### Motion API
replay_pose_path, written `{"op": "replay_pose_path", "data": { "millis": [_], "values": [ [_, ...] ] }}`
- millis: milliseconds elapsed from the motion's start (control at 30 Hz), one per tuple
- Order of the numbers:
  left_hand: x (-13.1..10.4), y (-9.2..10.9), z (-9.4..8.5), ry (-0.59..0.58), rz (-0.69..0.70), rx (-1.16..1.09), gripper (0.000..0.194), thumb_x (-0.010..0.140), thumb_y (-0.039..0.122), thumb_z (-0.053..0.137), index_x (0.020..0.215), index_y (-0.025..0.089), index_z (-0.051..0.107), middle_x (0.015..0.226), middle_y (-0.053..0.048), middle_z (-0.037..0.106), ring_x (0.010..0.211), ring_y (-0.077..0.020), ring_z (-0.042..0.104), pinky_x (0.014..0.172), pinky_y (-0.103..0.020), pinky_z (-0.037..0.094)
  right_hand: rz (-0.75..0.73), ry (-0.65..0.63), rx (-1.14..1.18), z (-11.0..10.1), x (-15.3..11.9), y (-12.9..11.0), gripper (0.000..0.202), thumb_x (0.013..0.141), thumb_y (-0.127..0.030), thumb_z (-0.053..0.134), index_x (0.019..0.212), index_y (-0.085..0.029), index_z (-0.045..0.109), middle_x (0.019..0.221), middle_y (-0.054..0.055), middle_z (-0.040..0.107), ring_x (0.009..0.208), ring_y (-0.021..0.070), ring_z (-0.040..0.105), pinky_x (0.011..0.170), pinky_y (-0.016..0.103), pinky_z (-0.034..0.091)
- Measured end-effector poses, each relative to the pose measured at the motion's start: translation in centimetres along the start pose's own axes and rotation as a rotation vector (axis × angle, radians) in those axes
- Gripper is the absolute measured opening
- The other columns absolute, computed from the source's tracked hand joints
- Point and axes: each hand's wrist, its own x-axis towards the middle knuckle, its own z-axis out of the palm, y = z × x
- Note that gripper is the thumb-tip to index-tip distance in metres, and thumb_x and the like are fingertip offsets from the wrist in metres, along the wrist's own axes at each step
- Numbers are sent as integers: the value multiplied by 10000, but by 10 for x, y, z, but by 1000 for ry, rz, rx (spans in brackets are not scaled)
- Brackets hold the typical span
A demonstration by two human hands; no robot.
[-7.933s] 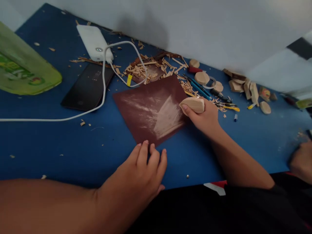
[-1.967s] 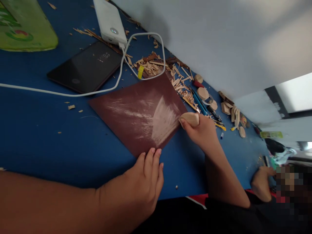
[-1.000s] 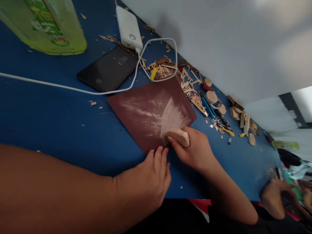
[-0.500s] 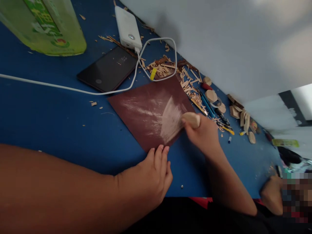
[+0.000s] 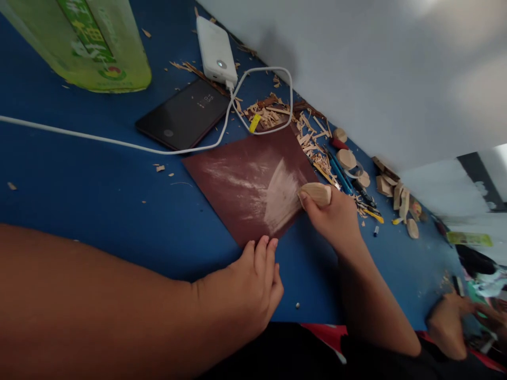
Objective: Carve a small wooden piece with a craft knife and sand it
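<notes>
A dark red sheet of sandpaper (image 5: 237, 195) lies on the blue table, streaked with pale dust, most thickly near its right side. My right hand (image 5: 338, 216) grips a pale wooden piece (image 5: 317, 193) at the sheet's right edge, thumb on the near side. Flat on the table, my left hand (image 5: 251, 285) has its fingers stretched out, with the fingertips at the sheet's near corner. Nothing is seen held in it; its palm is hidden.
A phone (image 5: 184, 113), a white power bank (image 5: 217, 50) with its cable and a green pouch (image 5: 106, 47) lie beyond the sheet. Shavings, knives (image 5: 340, 171) and wood blocks (image 5: 396, 192) line the wall. Another person's arm (image 5: 447, 322) shows at right.
The view has shifted slightly, moving the table items a little rightward. The wooden piece in my right hand now appears slightly more tilted; my left hand stays at the sheet's corner.
</notes>
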Motion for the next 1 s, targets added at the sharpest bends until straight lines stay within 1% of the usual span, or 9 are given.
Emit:
{"op": "replay_pose_path", "data": {
  "millis": [33,133,300,433,533,633,833,900,1000],
  "values": [
    [0,0,0,-5,1,-1,484,983,398,561,1309,68,699,1455,-337,676,1326,-483,705,1027,-567,558,-18,0,-9,0,0,-1,303,1002,-535,675,943,-247,749,864,64,792,749,248,728,664,338,477],
    [0,0,-1,-23,10,-5,474,996,399,537,1311,86,701,1441,-321,693,1312,-475,716,1029,-565,561,-136,-154,76,3,-2,-2,304,976,-540,706,899,-247,728,815,46,775,720,231,722,659,324,479],
    [1,0,-1,-19,8,15,453,996,370,535,1317,93,696,1456,-318,682,1325,-476,709,1031,-566,560,-56,22,4,8,0,-4,299,993,-529,678,948,-239,731,864,75,785,767,256,728,686,340,482],
    [1,1,0,-33,14,-1,477,992,385,542,1327,78,688,1449,-333,680,1322,-484,708,1029,-575,557,-150,-145,82,9,-1,-9,317,982,-551,704,896,-246,699,823,47,761,746,233,718,678,327,476],
    [1,1,1,-24,10,8,465,991,377,550,1316,77,692,1461,-338,668,1327,-491,702,1027,-577,556,-73,-56,29,9,4,-6,303,1006,-541,676,986,-243,726,872,57,774,788,249,725,694,340,471],
    [0,1,1,-21,11,11,454,988,373,573,1314,80,692,1455,-344,670,1324,-490,704,1025,-576,553,-94,-61,-12,3,11,3,303,991,-537,691,980,-236,721,844,57,762,763,252,702,685,346,456],
    [0,1,2,-11,-14,-22,467,989,423,619,1320,106,704,1479,-328,665,1338,-465,701,1053,-564,531,-73,36,61,-30,24,25,336,953,-563,737,1031,-240,783,887,41,797,753,238,717,688,348,494],
    [0,1,2,-9,-9,-15,472,986,429,616,1321,109,709,1477,-318,671,1339,-466,700,1043,-562,537,-67,11,40,-35,31,32,343,929,-569,753,1024,-243,802,878,39,804,747,242,721,682,351,504],
    [0,0,3,6,-17,-16,449,977,418,633,1296,115,723,1456,-308,690,1326,-463,709,1023,-554,544,-48,-32,68,-27,44,39,337,916,-552,756,1034,-242,816,909,43,823,780,250,746,709,359,536]
  ]
}}
